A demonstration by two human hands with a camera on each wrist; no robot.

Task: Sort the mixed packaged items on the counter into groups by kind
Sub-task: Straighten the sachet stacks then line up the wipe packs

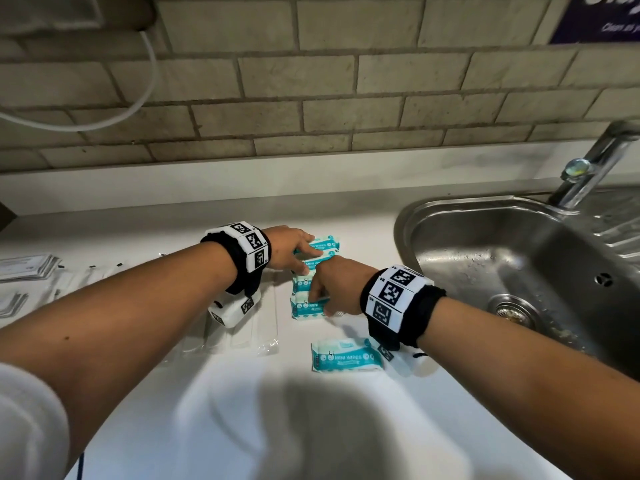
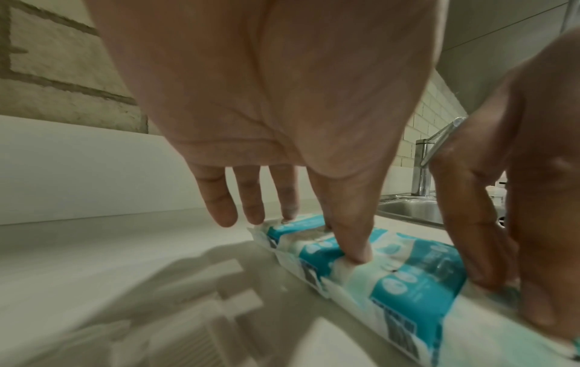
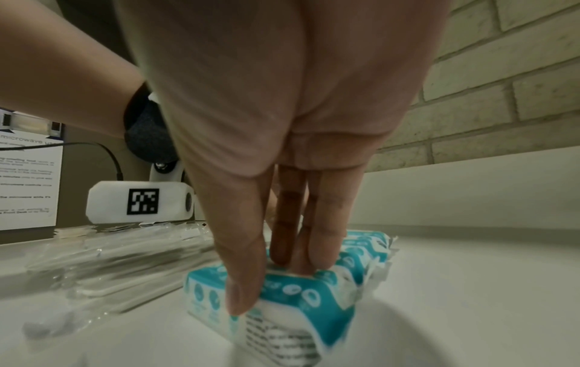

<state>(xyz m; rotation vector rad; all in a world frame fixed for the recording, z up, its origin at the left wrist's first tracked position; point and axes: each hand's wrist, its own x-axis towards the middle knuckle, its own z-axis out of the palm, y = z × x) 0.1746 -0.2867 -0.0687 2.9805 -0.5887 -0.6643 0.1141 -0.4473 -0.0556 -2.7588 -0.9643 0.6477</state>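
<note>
wipes packs (image 1: 304, 306) beneath fingers (image 2: 356, 248), nearest apparently pinched

Your right hand (image 1: 337, 285) hides part of the wipes pack (image 1: 304, 308) it pinches; stacked packets (image 1: 24, 268) at the left edge of the counter (image 1: 329, 211) are cut off.

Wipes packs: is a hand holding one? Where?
The right hand pinches the row's nearest pack, thumb on its near edge, fingers behind its top. The left hand only presses the farther packs.

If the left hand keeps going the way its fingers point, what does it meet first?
The left hand touches the farthest mini wipes pack; beyond it lies bare counter, then probably the sink rim.
</note>
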